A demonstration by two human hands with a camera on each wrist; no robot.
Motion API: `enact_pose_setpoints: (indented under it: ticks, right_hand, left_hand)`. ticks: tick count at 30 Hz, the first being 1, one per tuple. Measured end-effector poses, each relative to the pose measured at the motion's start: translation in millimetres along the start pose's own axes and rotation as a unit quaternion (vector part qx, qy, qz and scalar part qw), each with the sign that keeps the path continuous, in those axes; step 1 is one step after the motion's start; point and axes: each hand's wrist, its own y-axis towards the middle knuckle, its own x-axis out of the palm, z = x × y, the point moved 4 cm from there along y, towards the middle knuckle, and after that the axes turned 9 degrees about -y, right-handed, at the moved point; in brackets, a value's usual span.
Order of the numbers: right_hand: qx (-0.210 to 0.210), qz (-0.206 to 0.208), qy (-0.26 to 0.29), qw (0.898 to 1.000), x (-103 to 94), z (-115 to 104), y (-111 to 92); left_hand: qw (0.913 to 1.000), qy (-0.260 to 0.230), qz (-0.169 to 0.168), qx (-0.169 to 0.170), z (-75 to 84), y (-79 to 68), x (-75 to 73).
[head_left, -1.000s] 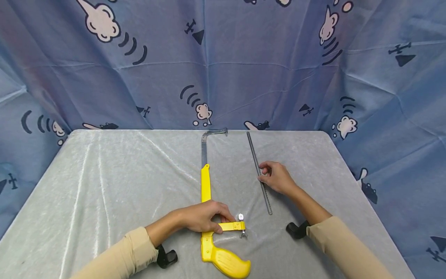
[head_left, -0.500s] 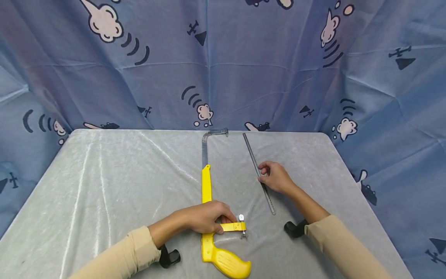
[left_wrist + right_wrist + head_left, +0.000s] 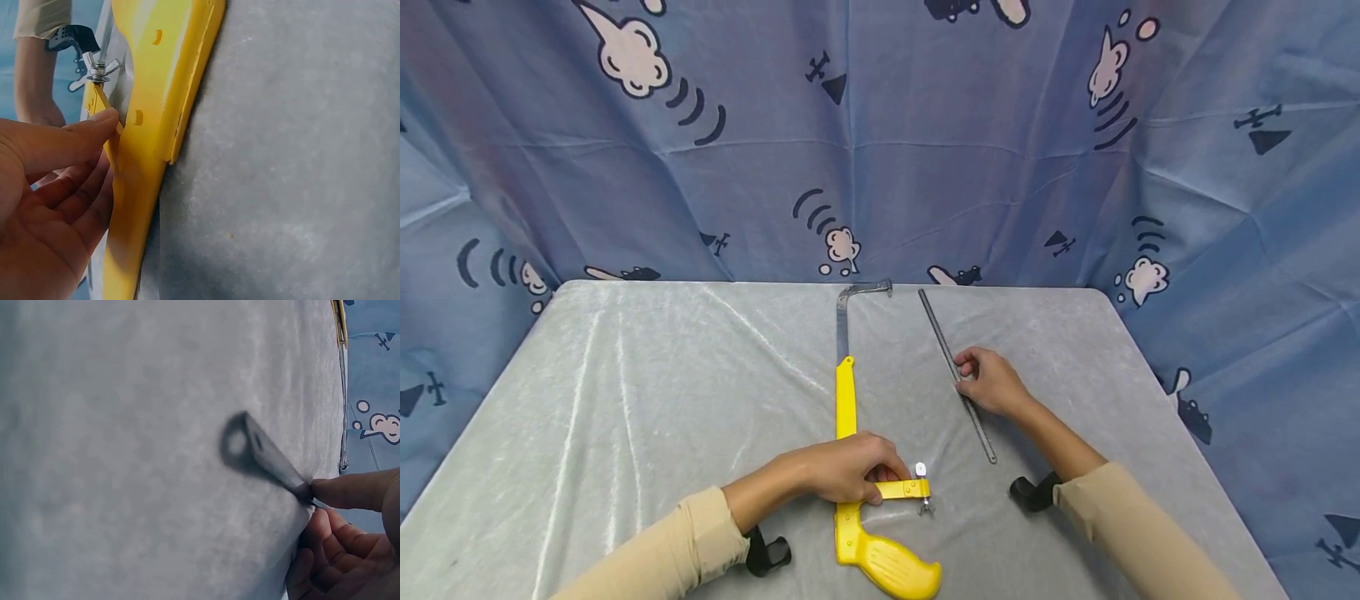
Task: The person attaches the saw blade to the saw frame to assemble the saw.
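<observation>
A yellow hacksaw frame [image 3: 846,404] lies on the cloth, its handle [image 3: 898,567] toward me and its bent grey metal end at the far edge. My left hand [image 3: 853,467] grips the frame's short yellow side arm, thumb on one face in the left wrist view. A wing nut [image 3: 98,70] and bolt sit at that arm's tip. To the right, my right hand [image 3: 992,382] pinches a thin grey hacksaw blade [image 3: 938,332] near its middle between thumb and fingers. One end of the blade, with a hole, shows in the right wrist view; the blade stands apart from the frame.
Pale grey velvety cloth [image 3: 700,400] covers the table. Behind its far edge hangs a blue patterned curtain [image 3: 925,183], which also runs along both sides. Black wrist mounts [image 3: 1033,493] are on both forearms.
The blade has turned in my right hand: its far end has swung left and its near end right. My left hand and the hacksaw frame stay almost in place.
</observation>
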Motion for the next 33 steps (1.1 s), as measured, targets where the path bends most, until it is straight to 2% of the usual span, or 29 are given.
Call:
enact_pose_setpoints:
  ticks: [9,20,28,33]
  right_hand:
    - [0.002,0.006,0.007,1.0,0.3,-0.7,0.8]
    - [-0.009,0.018,0.016,1.0,-2.7,-0.5,4.5]
    - [-0.006,0.012,0.008,1.0,-5.9,-2.0,7.1]
    - [-0.006,-0.011,0.027,1.0,-5.5,-1.1,11.0]
  left_hand:
    - [1.0,-0.007,-0.003,0.006,-2.7,-0.1,0.6]
    - [0.9987,-0.051,0.005,0.007,-7.4,-2.0,-0.5]
    - [0.9983,-0.058,0.007,0.002,-9.1,-2.7,-0.3]
    - [0.9982,-0.059,0.008,0.002,-10.1,-2.6,0.0]
